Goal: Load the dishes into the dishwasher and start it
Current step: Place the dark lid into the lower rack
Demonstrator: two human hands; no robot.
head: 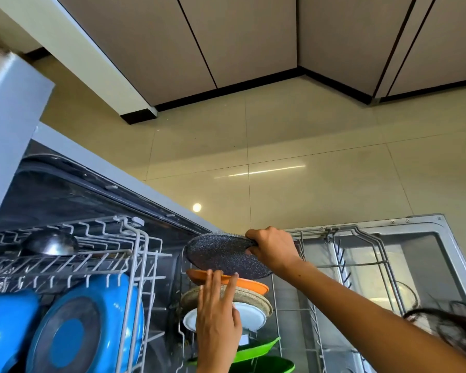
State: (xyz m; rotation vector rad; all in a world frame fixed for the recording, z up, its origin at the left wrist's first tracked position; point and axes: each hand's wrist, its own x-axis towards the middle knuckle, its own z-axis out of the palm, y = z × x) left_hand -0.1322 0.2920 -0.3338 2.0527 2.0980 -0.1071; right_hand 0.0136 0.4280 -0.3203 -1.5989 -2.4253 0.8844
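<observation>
My right hand (273,249) grips the edge of a dark speckled plate (221,254) above the lower dishwasher rack (361,238). Just below it stand an orange plate (250,285), a tan plate (250,297) and a white plate (250,316) in a row. With straight fingers, my left hand (217,316) touches the orange plate's rim. Green dishes (256,351) stand nearer to me in the same rack.
The upper rack (97,254) is pulled out at the left and holds a steel bowl (50,244); blue pans (86,327) show beneath it. The open dishwasher door (414,251) lies at the right. Beige floor tiles and cabinet fronts fill the top.
</observation>
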